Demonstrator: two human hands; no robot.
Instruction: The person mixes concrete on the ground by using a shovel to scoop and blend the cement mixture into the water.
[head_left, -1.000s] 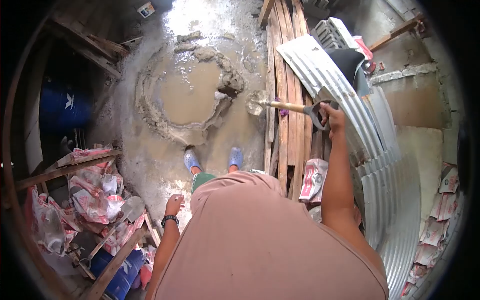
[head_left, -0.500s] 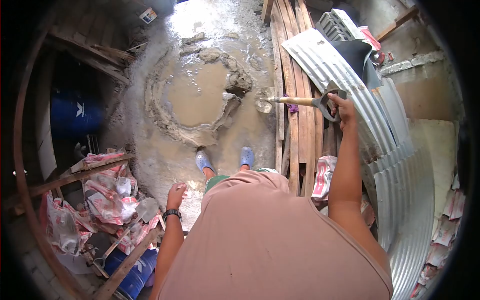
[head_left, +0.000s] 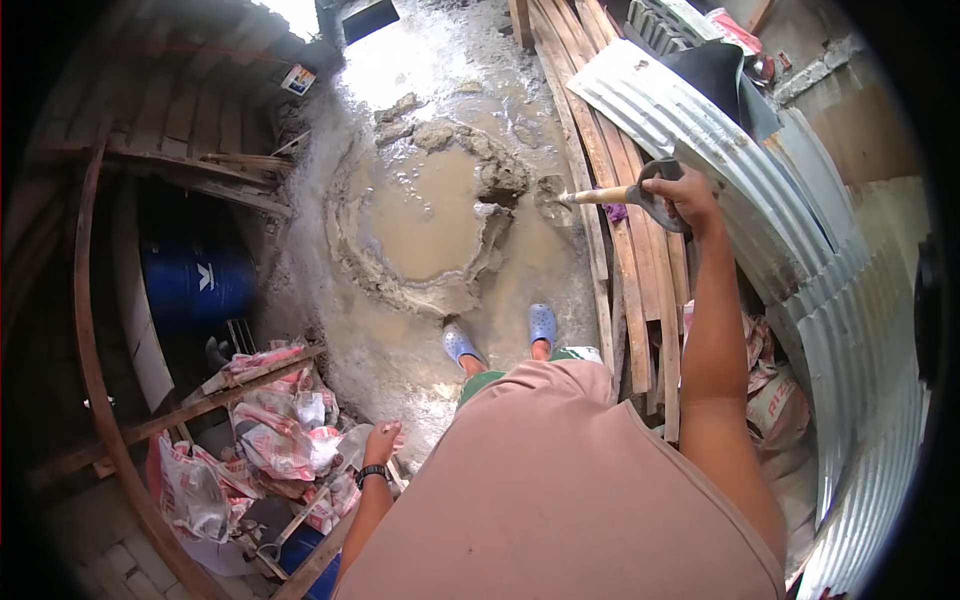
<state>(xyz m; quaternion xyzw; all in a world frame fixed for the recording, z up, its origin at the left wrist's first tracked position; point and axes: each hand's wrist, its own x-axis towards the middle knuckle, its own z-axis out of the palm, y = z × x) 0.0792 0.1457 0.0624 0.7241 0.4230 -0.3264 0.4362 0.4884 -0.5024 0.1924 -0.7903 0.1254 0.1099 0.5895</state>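
My right hand (head_left: 683, 198) is wrapped round the dark D-shaped grip of a shovel (head_left: 605, 195). The shovel's wooden shaft points left over the planks, and its muddy blade rests by the wet floor beside them. A ring of wet grey mortar (head_left: 455, 298) holds murky water (head_left: 425, 215) in front of my feet. Low at my left side hangs my left hand (head_left: 382, 442), its fingers loosely curled and partly hard to make out; a black watch is on that wrist.
Long planks (head_left: 640, 270) and corrugated metal sheets (head_left: 690, 130) lie along the right. Crumpled cement bags (head_left: 275, 440), wooden beams (head_left: 215, 405) and a blue drum (head_left: 200, 280) are at the left. A black container (head_left: 369, 20) stands at the far end.
The view has shifted, so the floor and mortar ring appear further right. My right hand still holds the shovel, and my left hand still hangs low.
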